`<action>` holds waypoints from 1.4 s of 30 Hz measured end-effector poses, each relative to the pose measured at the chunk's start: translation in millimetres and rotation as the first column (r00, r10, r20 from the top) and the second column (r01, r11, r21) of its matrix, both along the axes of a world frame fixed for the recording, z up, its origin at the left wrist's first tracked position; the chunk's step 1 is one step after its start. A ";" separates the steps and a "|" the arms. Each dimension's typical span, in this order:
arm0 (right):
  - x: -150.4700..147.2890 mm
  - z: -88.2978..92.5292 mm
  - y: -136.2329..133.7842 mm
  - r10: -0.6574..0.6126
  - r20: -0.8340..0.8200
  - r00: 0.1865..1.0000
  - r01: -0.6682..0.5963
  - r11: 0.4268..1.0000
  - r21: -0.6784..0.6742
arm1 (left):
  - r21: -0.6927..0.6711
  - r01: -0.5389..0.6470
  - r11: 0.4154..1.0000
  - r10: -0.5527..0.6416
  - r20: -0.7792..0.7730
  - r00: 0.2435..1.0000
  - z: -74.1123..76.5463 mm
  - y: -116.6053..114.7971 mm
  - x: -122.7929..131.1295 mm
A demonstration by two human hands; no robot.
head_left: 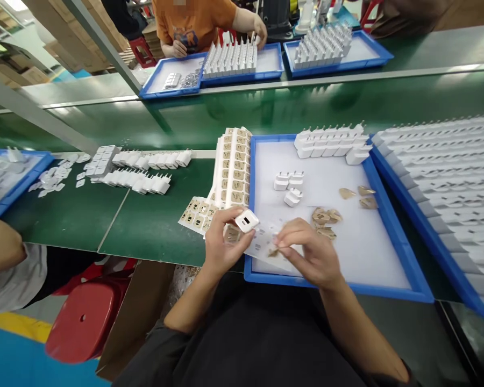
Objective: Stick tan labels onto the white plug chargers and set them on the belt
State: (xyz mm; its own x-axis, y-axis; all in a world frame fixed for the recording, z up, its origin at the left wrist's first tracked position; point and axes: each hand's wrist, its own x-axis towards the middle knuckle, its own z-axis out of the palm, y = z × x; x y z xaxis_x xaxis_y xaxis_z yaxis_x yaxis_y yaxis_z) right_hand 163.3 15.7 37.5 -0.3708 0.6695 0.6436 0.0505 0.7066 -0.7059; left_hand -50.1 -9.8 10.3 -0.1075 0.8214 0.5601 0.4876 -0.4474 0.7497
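Black clothing (258, 333) on my torso lies nearest the camera, below my two forearms. My left grip (221, 244) is closed around a white charger (253, 215), thumb on one side and fingers on the other. It is a small, smooth block with rounded corners and a dark rectangular slot in its end face. That face points up toward me, turned so its outline stands askew like a soft diamond. I see it nearly end-on, so the long axis runs roughly along my line of sight; the far end is hidden. I hold it over the near left part of a blue tray (391, 228), beside sticker sheets (237, 166) on the green surface (145, 226). My right grip (310, 250), just beside it, pinches a brown scrap (273, 252) between thumb and finger; whether it also touches the translucent film (260, 244), I cannot tell.
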 end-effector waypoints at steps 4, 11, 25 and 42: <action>41.7 -17.3 7.5 -0.198 0.360 0.912 0.285 0.936 -0.207 | -0.111 -0.178 0.978 0.182 0.035 0.983 4.2 13.9 -37.8; 65.7 -46.2 21.0 -0.469 0.596 0.652 0.608 0.793 -0.040 | -0.114 -0.513 0.851 0.421 -0.437 0.795 -2.1 72.2 -150.9; 41.4 -38.9 17.9 -0.359 0.582 0.730 0.437 0.900 0.008 | -0.118 -0.667 0.736 0.449 -0.653 0.610 -23.9 81.5 -186.3; -36.3 -25.5 22.9 -0.084 0.495 0.865 0.198 0.963 -0.184 | -0.412 0.112 0.904 -0.333 -0.514 0.790 21.8 56.7 -91.1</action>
State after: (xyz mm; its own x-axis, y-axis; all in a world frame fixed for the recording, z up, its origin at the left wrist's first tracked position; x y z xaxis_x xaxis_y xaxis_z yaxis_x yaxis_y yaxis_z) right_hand 127.0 38.6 12.0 -0.4849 0.8410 0.2399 0.5094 0.4946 -0.7042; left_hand -141.2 46.9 32.1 0.3447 0.9286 0.1376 0.7866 -0.3658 0.4975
